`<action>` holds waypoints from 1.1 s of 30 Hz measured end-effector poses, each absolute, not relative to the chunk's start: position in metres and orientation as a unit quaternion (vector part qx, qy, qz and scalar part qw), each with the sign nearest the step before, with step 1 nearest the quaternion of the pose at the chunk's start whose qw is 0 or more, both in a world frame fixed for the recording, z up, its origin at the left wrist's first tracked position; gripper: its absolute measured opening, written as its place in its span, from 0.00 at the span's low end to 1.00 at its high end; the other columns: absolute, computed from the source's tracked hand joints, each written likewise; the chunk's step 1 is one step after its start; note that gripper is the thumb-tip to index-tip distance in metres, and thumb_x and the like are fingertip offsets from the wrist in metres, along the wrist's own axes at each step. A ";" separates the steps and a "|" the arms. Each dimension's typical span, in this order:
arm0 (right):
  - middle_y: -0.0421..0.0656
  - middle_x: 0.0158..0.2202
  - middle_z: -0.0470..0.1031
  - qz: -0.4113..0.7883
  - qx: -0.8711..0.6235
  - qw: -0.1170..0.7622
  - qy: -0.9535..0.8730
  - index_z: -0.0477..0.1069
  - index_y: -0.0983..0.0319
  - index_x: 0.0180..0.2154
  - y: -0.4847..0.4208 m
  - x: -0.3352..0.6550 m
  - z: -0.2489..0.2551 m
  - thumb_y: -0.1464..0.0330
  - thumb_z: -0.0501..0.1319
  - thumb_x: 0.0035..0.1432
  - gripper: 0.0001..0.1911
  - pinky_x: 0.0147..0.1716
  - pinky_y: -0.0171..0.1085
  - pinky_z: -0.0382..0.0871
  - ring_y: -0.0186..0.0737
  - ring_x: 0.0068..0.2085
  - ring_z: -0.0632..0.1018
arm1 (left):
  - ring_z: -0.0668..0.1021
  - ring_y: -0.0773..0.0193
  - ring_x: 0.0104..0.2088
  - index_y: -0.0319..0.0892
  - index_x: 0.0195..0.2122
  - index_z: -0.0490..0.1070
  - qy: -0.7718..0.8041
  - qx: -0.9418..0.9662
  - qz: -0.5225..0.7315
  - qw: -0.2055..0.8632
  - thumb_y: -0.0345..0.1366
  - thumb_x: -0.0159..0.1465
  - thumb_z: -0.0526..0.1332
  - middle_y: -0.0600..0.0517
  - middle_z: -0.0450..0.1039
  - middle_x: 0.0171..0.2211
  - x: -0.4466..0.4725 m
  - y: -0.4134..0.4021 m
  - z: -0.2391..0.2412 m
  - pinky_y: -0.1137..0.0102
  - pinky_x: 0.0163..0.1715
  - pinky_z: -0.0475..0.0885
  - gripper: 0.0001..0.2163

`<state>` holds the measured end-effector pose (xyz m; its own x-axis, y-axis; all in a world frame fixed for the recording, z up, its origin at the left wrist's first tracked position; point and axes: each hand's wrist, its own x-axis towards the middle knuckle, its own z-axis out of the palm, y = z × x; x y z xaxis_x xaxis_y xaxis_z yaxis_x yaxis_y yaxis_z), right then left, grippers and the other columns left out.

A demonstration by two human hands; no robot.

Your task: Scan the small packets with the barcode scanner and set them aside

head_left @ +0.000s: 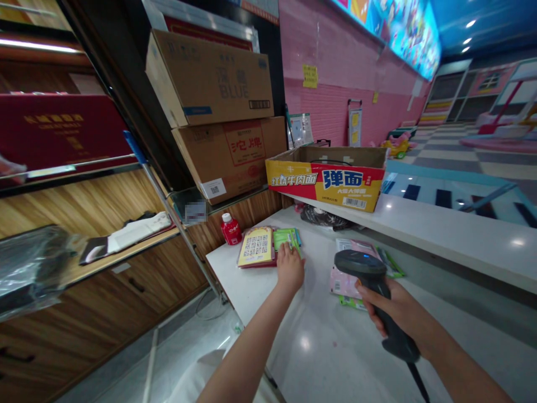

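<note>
My right hand (390, 308) is wrapped round the handle of a black barcode scanner (363, 266), its head lit by a small blue light and a cable trailing from its base. Under the scanner head lie pink packets (340, 281) with green packets (352, 303) around them, partly covered by the scanner. My left hand (290, 266) rests on a green packet (285, 238), fingers laid over it and thumb apart. Beside that packet is a yellow card with QR codes (255, 246), on top of something dark red. A red bottle with a white cap (231, 229) stands behind the card.
A noodle carton (327, 182) sits on the raised white ledge (423, 221) behind the counter (310, 358). Two cardboard boxes (226, 84) are stacked at the back left. Wooden shelving (126, 263) runs along the left. A black plastic bag (321, 217) lies under the ledge.
</note>
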<state>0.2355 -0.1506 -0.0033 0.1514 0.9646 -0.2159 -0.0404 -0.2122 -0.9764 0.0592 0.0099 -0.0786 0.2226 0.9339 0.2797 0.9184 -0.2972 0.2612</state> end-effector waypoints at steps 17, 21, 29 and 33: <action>0.33 0.16 0.67 0.472 -0.604 0.525 -0.370 0.64 0.60 0.27 -0.138 0.272 -0.008 0.53 0.68 0.45 0.20 0.12 0.30 0.63 0.29 0.14 0.66 | 0.72 0.55 0.47 0.40 0.45 0.71 0.526 0.831 0.159 0.089 0.37 0.64 0.57 0.44 0.73 0.44 0.096 -0.024 -0.071 0.63 0.49 0.64 0.12; 0.33 0.16 0.67 0.461 -0.604 0.540 -0.362 0.64 0.60 0.26 -0.136 0.283 -0.009 0.55 0.68 0.46 0.19 0.12 0.30 0.63 0.29 0.14 0.66 | 0.71 0.51 0.49 0.41 0.48 0.69 0.546 0.815 0.171 0.092 0.48 0.61 0.59 0.44 0.72 0.45 0.117 -0.037 -0.072 0.61 0.47 0.64 0.19; 0.33 0.16 0.67 0.460 -0.598 0.555 -0.352 0.65 0.60 0.30 -0.140 0.284 0.000 0.58 0.70 0.44 0.19 0.11 0.30 0.62 0.29 0.14 0.67 | 0.69 0.53 0.50 0.43 0.45 0.70 0.504 0.852 0.130 0.055 0.45 0.65 0.54 0.45 0.70 0.47 0.113 -0.038 -0.076 0.59 0.50 0.62 0.14; 0.33 0.17 0.68 0.471 -0.593 0.549 -0.354 0.65 0.60 0.32 -0.141 0.284 0.001 0.58 0.70 0.44 0.19 0.12 0.30 0.63 0.30 0.14 0.67 | 0.67 0.48 0.52 0.40 0.51 0.66 0.585 0.799 0.135 -0.016 0.41 0.62 0.59 0.41 0.67 0.50 0.096 -0.044 -0.078 0.57 0.50 0.61 0.18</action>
